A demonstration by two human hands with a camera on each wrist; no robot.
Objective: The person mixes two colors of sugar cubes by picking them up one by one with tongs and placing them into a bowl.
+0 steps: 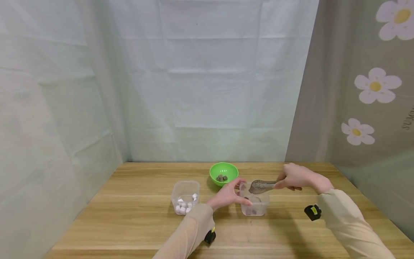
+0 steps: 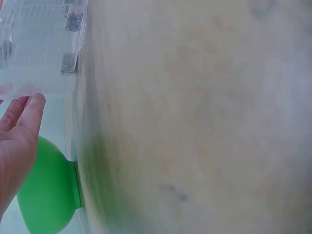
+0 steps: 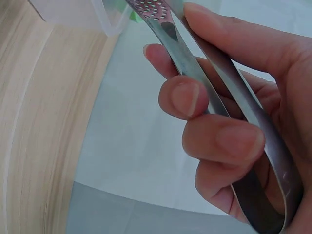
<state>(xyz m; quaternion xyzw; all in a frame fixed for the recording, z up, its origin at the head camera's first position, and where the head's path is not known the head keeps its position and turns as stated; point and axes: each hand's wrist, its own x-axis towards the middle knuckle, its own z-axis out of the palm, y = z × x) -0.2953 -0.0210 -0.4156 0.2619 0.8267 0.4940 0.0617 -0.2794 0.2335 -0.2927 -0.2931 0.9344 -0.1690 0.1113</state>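
My right hand (image 1: pixel 298 176) grips metal tongs (image 1: pixel 266 186) with perforated heads, thumb on one arm and fingers curled round the other (image 3: pixel 187 70). The tong heads hang over a clear plastic container (image 1: pixel 266 205) holding a few dark grey cubes (image 2: pixel 68 63). Whether anything sits between the heads is not clear. At that container's left side, my left hand (image 1: pixel 228 196) holds it, thumb along the front and fingers behind. Just behind the left hand stands a green bowl (image 1: pixel 214 175) with several grey-brown cubes (image 1: pixel 221 178) inside.
Left of the left hand, another clear plastic container (image 1: pixel 185 186) holds several white cubes (image 1: pixel 183 210). Everything stands on a wooden table (image 1: pixel 129 216). Pale curtains (image 1: pixel 207 90) hang behind it and along both sides.
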